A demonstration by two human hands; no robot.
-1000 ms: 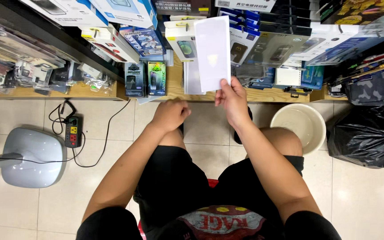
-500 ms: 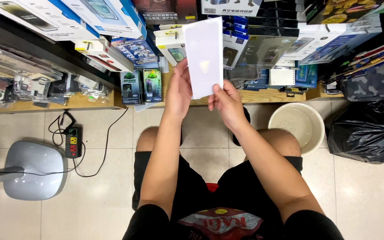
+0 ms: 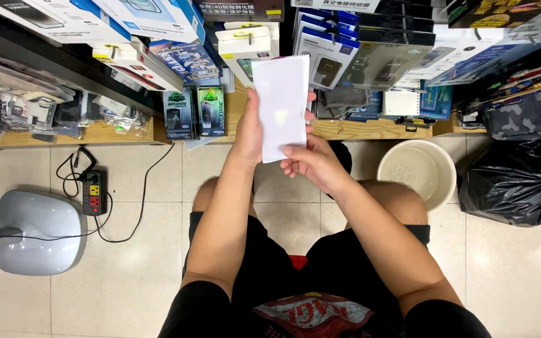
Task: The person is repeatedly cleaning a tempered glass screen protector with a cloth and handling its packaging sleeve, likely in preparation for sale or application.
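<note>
A flat, plain white rectangular packet (image 3: 281, 106) is held upright in front of the low wooden shelf (image 3: 358, 129), above the person's knees and the pale tiled floor (image 3: 133, 275). The left hand (image 3: 250, 128) is clamped on the packet's left long edge, thumb behind and fingertips showing past the right edge. The right hand (image 3: 311, 164) pinches the packet's lower right corner, thumb on the front face. Behind the packet, boxed and bagged phone accessories (image 3: 195, 112) crowd the shelf. On the floor, a cream round plastic basin (image 3: 417, 172) sits at the right beside a black rubbish bag (image 3: 511, 181), and a black power strip (image 3: 94, 191) with its cable lies at the left near a grey rounded fan base (image 3: 36, 231).
</note>
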